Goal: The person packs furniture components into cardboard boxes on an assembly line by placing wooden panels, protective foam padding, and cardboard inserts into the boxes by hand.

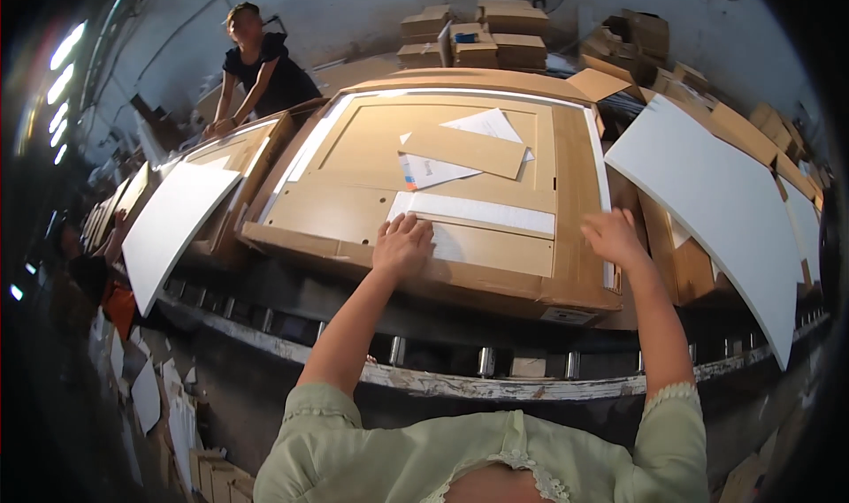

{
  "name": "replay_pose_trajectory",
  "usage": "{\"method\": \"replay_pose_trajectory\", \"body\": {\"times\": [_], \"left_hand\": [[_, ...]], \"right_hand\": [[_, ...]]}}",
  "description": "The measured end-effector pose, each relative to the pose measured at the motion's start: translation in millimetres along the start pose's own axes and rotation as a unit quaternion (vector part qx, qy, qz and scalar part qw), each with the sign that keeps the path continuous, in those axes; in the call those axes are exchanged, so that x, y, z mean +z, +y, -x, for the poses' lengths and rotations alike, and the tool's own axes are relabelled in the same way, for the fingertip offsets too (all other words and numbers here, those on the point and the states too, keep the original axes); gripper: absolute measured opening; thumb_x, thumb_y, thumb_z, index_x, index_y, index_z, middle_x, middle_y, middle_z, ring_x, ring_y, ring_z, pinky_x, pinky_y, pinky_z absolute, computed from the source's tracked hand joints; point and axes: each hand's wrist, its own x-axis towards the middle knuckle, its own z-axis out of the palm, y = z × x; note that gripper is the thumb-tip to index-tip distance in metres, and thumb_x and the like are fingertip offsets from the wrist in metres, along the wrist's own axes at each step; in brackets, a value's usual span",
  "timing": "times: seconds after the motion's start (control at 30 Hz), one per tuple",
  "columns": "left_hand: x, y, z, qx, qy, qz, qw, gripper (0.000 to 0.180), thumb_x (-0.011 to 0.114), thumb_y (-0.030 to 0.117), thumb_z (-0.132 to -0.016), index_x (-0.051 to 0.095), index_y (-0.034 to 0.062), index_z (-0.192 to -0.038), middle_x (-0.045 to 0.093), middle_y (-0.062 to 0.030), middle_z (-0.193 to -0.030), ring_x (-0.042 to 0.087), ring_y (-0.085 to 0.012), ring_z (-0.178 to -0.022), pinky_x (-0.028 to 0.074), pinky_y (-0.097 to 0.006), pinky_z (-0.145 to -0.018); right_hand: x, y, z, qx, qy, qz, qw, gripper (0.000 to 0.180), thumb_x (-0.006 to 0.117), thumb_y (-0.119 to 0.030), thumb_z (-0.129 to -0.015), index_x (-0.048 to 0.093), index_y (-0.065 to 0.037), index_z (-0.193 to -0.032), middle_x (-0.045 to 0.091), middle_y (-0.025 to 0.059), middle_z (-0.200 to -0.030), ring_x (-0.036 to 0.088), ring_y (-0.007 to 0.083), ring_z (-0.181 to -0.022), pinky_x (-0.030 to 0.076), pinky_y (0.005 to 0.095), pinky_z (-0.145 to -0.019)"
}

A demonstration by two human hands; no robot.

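In front of me lies a large open cardboard box (pixel 495 293) packed with tan wooden furniture panels (pixel 354 204). My left hand (pixel 402 245) rests on the near panels, fingers spread, at the left end of a white foam strip (pixel 478 213). My right hand (pixel 612 236) is at the box's right side, over a white foam edge strip (pixel 603 180). Its fingers are curled, and whatever they may grip is hidden. Farther in, a small tan board (pixel 464 152) lies over printed paper sheets (pixel 433 172).
The box sits on a roller conveyor (pixel 486 362). White foam sheets lean over neighbouring boxes, one at the left (pixel 181 224) and one at the right (pixel 716 202). A co-worker (pixel 261 70) stands at the far left. Stacked cartons (pixel 513 48) stand behind.
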Motion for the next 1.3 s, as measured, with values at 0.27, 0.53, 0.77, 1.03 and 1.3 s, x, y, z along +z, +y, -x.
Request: {"method": "replay_pose_trajectory", "body": {"times": [0.27, 0.53, 0.77, 1.03, 1.3], "left_hand": [[14.8, -14.2, -1.5, 0.025, 0.087, 0.040, 0.995, 0.031, 0.048, 0.036, -0.091, 0.063, 0.0164, -0.110, 0.056, -0.0084, -0.122, 0.046, -0.0255, -0.123, 0.034, -0.048, -0.101], [1.0, -14.5, 7.2, -0.011, 0.041, 0.039, 0.998, 0.031, 0.048, 0.035, -0.092, 0.063, 0.0172, -0.113, 0.057, -0.0040, -0.123, 0.048, -0.0232, -0.120, 0.029, -0.042, -0.105], [3.2, -8.8, -6.3, 0.008, 0.061, 0.033, 0.998, 0.030, 0.050, 0.034, -0.091, 0.063, 0.0171, -0.113, 0.058, -0.0042, -0.123, 0.049, -0.0245, -0.119, 0.030, -0.042, -0.104], [13.9, -17.0, -12.8, 0.008, 0.064, 0.052, 0.997, 0.033, 0.048, 0.036, -0.092, 0.065, 0.0162, -0.114, 0.058, -0.0059, -0.126, 0.048, -0.0275, -0.121, 0.029, -0.041, -0.105], [8.3, -18.8, 0.5, 0.007, 0.029, 0.025, 0.999, 0.038, 0.042, 0.039, -0.095, 0.060, 0.0173, -0.120, 0.053, -0.0053, -0.132, 0.044, -0.0261, -0.125, 0.030, -0.041, -0.104]], "right_hand": [[-17.1, -45.4, -160.4, 0.009, -0.075, 0.046, 0.996, 0.063, 0.046, -0.003, -0.084, 0.040, -0.024, -0.143, 0.061, 0.0182, -0.119, 0.059, 0.0353, -0.108, 0.049, 0.0433, -0.088], [-54.4, -102.1, -197.8, 0.095, -0.157, 0.115, 0.976, 0.098, 0.036, 0.016, -0.070, 0.018, -0.038, -0.150, 0.056, 0.0210, -0.123, 0.063, 0.0281, -0.078, 0.054, 0.0381, -0.067], [-9.3, -58.4, -147.4, 0.074, -0.203, 0.098, 0.971, 0.082, 0.048, 0.003, -0.078, 0.023, -0.028, -0.150, 0.055, 0.0188, -0.128, 0.057, 0.0330, -0.112, 0.050, 0.0439, -0.087], [73.0, -6.1, -20.1, -0.066, 0.291, -0.046, 0.953, 0.013, 0.059, -0.014, -0.081, 0.059, -0.006, -0.091, 0.058, 0.0098, -0.105, 0.051, 0.0320, -0.099, 0.044, 0.0424, -0.086], [61.6, -33.9, 0.8, -0.028, 0.203, -0.085, 0.975, 0.030, 0.052, -0.025, -0.091, 0.061, -0.012, -0.117, 0.054, 0.0106, -0.119, 0.048, 0.0318, -0.110, 0.040, 0.0424, -0.096]]}}
